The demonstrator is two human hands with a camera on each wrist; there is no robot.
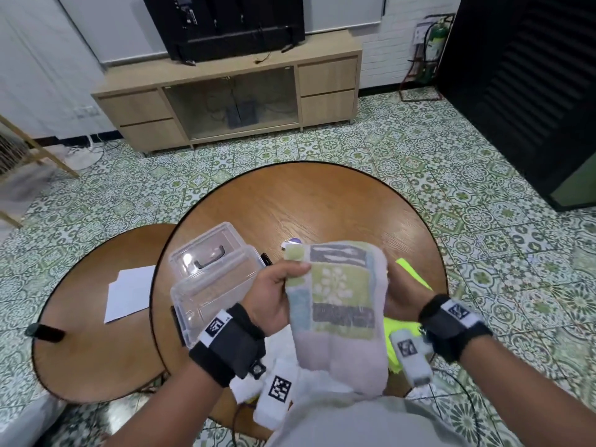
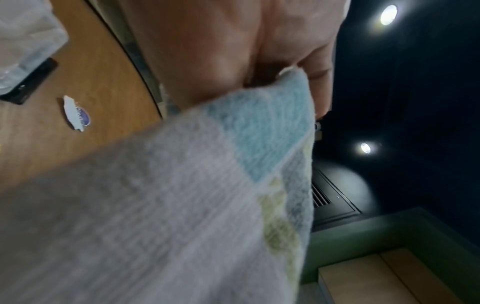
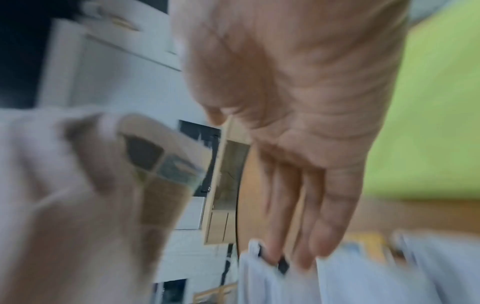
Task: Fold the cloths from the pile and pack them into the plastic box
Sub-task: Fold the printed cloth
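I hold a folded patchwork towel (image 1: 338,301) in pale pink, green, blue and grey up over the round wooden table (image 1: 322,201). My left hand (image 1: 274,291) pinches its upper left corner, thumb on the front; the left wrist view shows that left hand (image 2: 221,51) on the towel (image 2: 182,195). My right hand (image 1: 398,296) is mostly hidden behind the towel's right side. In the right wrist view the right hand (image 3: 298,123) has straight fingers and grips nothing, with the towel (image 3: 78,185) beside it. The clear plastic box (image 1: 209,279), lid up, stands left of the towel.
A neon green cloth (image 1: 412,272) and a white cloth (image 1: 280,350) lie on the table near me. A torn sticker (image 1: 292,242) and a dark flat object (image 1: 266,258) sit behind the box. A lower side table (image 1: 80,317) on the left carries white paper (image 1: 129,298).
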